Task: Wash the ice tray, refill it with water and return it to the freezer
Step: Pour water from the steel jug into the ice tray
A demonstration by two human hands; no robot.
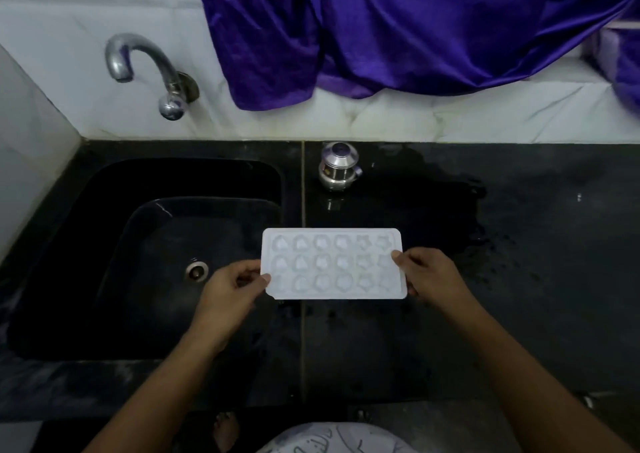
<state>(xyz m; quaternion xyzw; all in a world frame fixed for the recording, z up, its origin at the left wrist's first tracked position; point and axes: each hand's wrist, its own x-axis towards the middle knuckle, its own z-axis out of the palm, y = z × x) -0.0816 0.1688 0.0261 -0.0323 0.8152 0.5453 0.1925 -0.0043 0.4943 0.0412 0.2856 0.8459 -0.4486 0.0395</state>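
Note:
A white plastic ice tray point(334, 263) with three rows of shaped moulds is held level over the black counter, at the right rim of the sink. My left hand point(232, 288) grips its left short edge, thumb on top. My right hand point(426, 274) grips the right short edge the same way. The black sink point(114, 244) lies to the left, its drain point(196, 269) just beyond my left hand. A chrome tap point(145, 71) sticks out of the white tiled wall above the sink; no water runs from it.
A small steel lidded pot point(339, 166) stands on the wet black counter point(519, 279) behind the tray. Purple cloth point(415, 26) hangs over the white ledge at the back. Water is pooled and spattered on the counter to the right.

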